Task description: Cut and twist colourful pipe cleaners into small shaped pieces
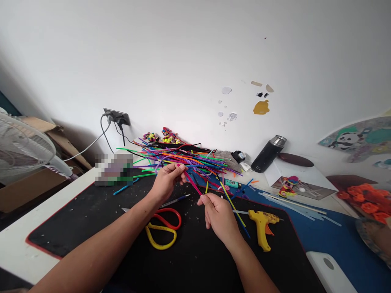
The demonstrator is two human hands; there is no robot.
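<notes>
Pink pipe cleaners (pixel 193 182) stretch between my two hands above the black mat (pixel 100 211); I cannot tell exactly how many strands there are. My left hand (pixel 169 179) pinches their upper end between thumb and fingers. Lower down and to the right, my right hand (pixel 218 211) grips the other end. Just behind the hands lies a big loose pile of coloured pipe cleaners (pixel 183 156). Scissors with one red and one yellow handle (pixel 161 234) rest under my left forearm, their blades partly hidden. A pen (pixel 177 201) lies beside them.
Right of my hand lies a yellow glue gun (pixel 261 228), with glue sticks (pixel 293 205) behind it. A black thermos (pixel 269 154) leans by the wall near a white box (pixel 301 179). A fan (pixel 21 142) stands left, and a white phone-like object (pixel 331 272) sits front right.
</notes>
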